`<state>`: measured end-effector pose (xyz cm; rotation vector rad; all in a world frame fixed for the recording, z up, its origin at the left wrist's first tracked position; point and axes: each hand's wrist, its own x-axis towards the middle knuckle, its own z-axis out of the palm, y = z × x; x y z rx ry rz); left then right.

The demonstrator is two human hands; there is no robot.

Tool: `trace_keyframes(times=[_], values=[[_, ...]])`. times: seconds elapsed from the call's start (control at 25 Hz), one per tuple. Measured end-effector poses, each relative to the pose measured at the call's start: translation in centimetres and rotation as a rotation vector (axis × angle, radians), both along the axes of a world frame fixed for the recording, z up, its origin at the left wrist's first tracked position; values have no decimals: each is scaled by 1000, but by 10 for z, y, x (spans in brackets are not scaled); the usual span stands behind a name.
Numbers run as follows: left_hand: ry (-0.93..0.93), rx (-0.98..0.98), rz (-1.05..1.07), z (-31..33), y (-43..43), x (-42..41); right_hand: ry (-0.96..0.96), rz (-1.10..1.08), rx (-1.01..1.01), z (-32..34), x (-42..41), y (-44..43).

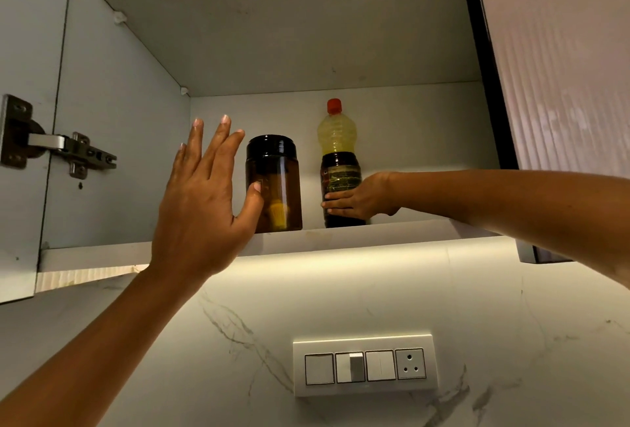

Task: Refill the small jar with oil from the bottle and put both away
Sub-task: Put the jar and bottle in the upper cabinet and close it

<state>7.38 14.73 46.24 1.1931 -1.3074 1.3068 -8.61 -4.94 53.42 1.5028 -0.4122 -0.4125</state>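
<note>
Up on the lower cabinet shelf (392, 232) the small amber jar (274, 184) stands upright, black lid on top, long axis vertical, with something yellow showing low down inside it. The oil bottle (337, 140) is just to its right, also upright, red cap (334, 106) pointing straight up, pale yellow oil visible in the clear upper part. Its dark label (342, 177) is too blurry to read, sorry. The right hand (354, 201) has its fingers wrapped round the bottle's lower half. The left hand (201, 194) is wide open, fingers spread, gripping nothing; its thumb overlaps the jar's left side, though I can't tell if it's touching. A door hinge (68, 150) sits far left, and a switch panel (364, 365) is on the marble wall below.
</note>
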Motion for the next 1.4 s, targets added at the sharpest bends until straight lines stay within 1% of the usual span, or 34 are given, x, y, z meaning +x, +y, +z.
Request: trace_keyframes(times=[0.08, 0.12, 0.16, 0.24, 0.28, 0.32, 0.36, 0.4, 0.44, 0.52, 0.6, 0.64, 0.72, 0.84, 0.96, 1.2, 1.24, 1.28, 1.36, 1.4], values=[[22, -2, -1, 0, 0, 1, -43, 53, 31, 2, -3, 7], [30, 3, 2, 0, 1, 1, -96, 107, 48, 4, -6, 12], [36, 10, 5, 0, 1, 1, -186, 175, 79, 5, -9, 17], [54, 24, 9, -2, 2, 1, -510, 335, 217, 6, -17, 38], [66, 29, 16, -4, 4, 3, -645, 457, 282, 6, -21, 50], [78, 29, 29, -7, 6, 5, -717, 617, 291, 5, -25, 61], [84, 25, 54, -9, 9, 9, -737, 795, 238, 4, -30, 70], [80, 23, 91, -13, 12, 14, -710, 963, 144, 1, -36, 77], [66, 26, 132, -16, 14, 18, -645, 1073, 46, -2, -43, 82], [28, 37, 193, -21, 18, 27, -435, 1139, -72, -8, -52, 91], [3, 43, 224, -24, 21, 32, -232, 1099, -107, -13, -53, 93], [-5, 40, 231, -24, 22, 33, -164, 1075, -107, -13, -50, 92], [-14, 34, 236, -25, 22, 34, -88, 1040, -96, -11, -41, 92], [-19, 24, 242, -25, 21, 34, -52, 1019, -47, -6, -29, 98], [-22, 12, 238, -25, 20, 36, -55, 1022, -16, -6, -19, 99], [-22, -16, 227, -26, 18, 38, -55, 910, 64, -5, -2, 66], [-21, -20, 222, -25, 17, 38, -55, 867, 82, -4, 3, 61], [-21, -21, 219, -26, 17, 38, -52, 763, 101, -3, 8, 57], [-25, -22, 217, -26, 16, 38, -29, 448, 129, -1, 19, 47], [-26, -24, 215, -26, 16, 39, -23, 364, 136, 1, 25, 44]])
